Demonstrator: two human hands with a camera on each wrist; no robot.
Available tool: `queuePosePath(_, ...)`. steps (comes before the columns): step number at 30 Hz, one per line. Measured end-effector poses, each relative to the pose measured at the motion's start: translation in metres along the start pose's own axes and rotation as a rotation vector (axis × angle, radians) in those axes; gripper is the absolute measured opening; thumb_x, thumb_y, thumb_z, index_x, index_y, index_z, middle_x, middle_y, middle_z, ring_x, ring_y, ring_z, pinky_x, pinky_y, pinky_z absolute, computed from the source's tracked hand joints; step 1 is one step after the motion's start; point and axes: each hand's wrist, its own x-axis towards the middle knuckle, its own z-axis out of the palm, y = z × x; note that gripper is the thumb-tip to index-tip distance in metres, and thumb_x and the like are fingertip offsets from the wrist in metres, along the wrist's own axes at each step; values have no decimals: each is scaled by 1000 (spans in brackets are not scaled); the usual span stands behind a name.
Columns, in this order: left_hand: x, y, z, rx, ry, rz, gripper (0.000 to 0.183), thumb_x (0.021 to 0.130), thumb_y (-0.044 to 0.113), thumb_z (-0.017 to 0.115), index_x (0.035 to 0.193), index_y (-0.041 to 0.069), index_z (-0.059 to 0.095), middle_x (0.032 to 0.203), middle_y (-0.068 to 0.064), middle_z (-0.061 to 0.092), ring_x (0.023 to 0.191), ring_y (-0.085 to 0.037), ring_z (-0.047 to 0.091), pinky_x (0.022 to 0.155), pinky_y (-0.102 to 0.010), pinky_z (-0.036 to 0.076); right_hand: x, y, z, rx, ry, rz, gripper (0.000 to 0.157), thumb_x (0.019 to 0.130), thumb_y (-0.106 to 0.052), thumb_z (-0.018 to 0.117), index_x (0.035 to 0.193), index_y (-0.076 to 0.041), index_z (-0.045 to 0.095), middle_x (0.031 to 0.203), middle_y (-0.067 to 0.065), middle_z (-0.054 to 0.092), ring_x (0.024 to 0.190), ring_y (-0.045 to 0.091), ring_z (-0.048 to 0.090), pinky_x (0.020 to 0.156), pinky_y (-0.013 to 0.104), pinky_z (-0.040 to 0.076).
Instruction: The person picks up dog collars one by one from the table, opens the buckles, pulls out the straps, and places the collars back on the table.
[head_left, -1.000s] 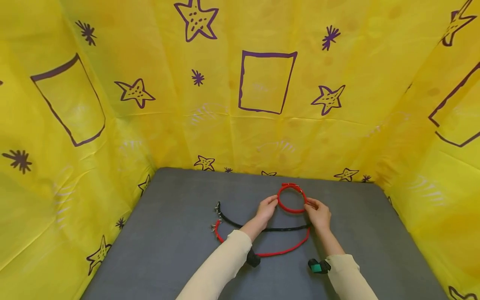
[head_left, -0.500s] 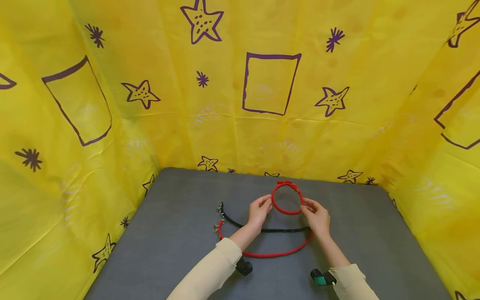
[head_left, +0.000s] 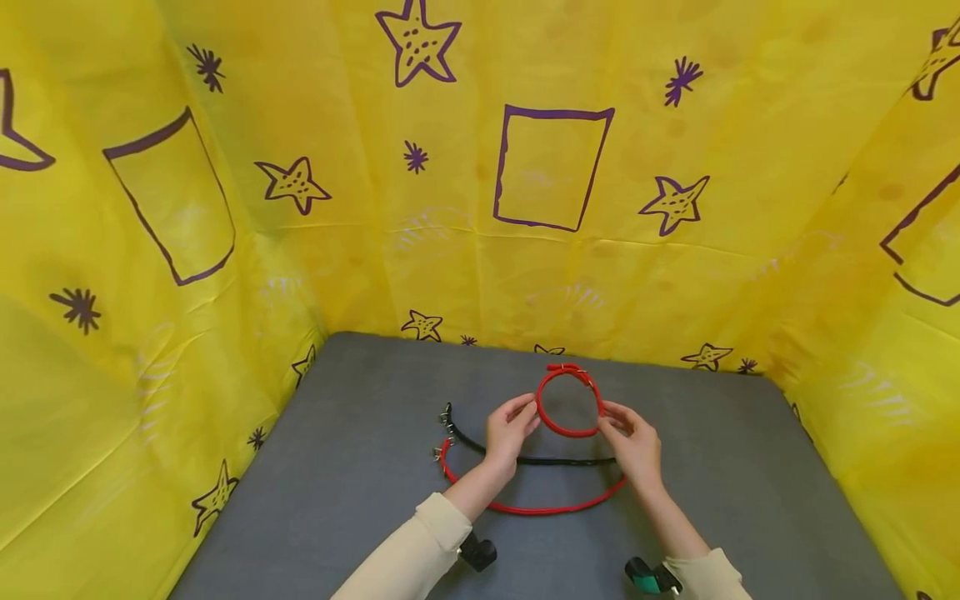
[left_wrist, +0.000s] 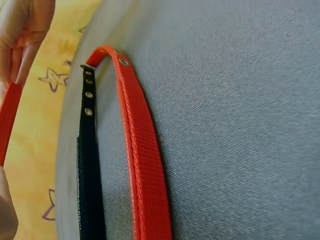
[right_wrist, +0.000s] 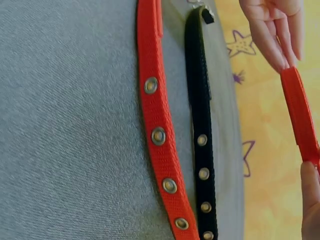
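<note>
A red collar (head_left: pixel 567 432), fastened into a ring, is held up above the table between both hands. My left hand (head_left: pixel 510 429) pinches its left side. My right hand (head_left: pixel 633 442) pinches the opposite side between thumb and fingers. In the right wrist view this held collar (right_wrist: pixel 299 110) spans the gap between the two hands. Below lie a black collar (head_left: pixel 566 461) and a second red collar (head_left: pixel 540 511), both unfastened and curved, their buckle ends at the left. Metal eyelets run along both straps, plain in the right wrist view. My forearms cover parts of them.
A dark grey table (head_left: pixel 375 517) carries the collars. Yellow fabric walls (head_left: pixel 450 275) with purple stars and frames enclose its back and sides. Black wrist mounts (head_left: pixel 478 552) hang below both sleeves.
Both hands have shifted a little to the left with the ringed red collar, still pinched from both sides. The two collars on the table stay put while the head view turns slightly left.
</note>
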Motion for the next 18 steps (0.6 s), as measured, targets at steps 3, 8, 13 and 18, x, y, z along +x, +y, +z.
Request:
queuePosePath(3, -3, 3, -3, -8, 17, -40, 31, 89, 4, 70, 117, -10, 65, 106, -16, 68, 91, -16, 67, 83, -34, 56, -5, -3, 0, 11, 4, -32, 29, 86, -12, 74, 115, -10, 71, 99, 8, 73, 87, -2, 63, 73, 12, 42)
queuePosePath(8, -8, 9, -12, -24, 8, -74, 36, 89, 3, 70, 120, -12, 61, 101, -12, 69, 87, -13, 67, 83, -37, 56, -14, -7, 0, 29, 1, -94, 30, 85, -12, 76, 115, -11, 71, 98, 7, 73, 90, 2, 64, 69, 15, 42)
queuePosePath(13, -12, 15, -24, 3, -32, -131, 37, 88, 9, 72, 119, -10, 62, 98, -6, 70, 87, -13, 67, 80, -35, 57, -19, -5, 2, 52, -5, -171, 30, 83, -7, 77, 112, -13, 72, 95, 5, 73, 92, 9, 66, 67, 12, 46)
queuePosePath(18, -14, 21, -36, 67, -104, -180, 39, 88, 13, 74, 119, -9, 63, 100, -8, 71, 88, -16, 69, 78, -34, 58, -25, -5, 3, 129, -40, -249, 31, 82, 1, 76, 111, -11, 72, 98, 9, 72, 93, 14, 66, 71, 13, 53)
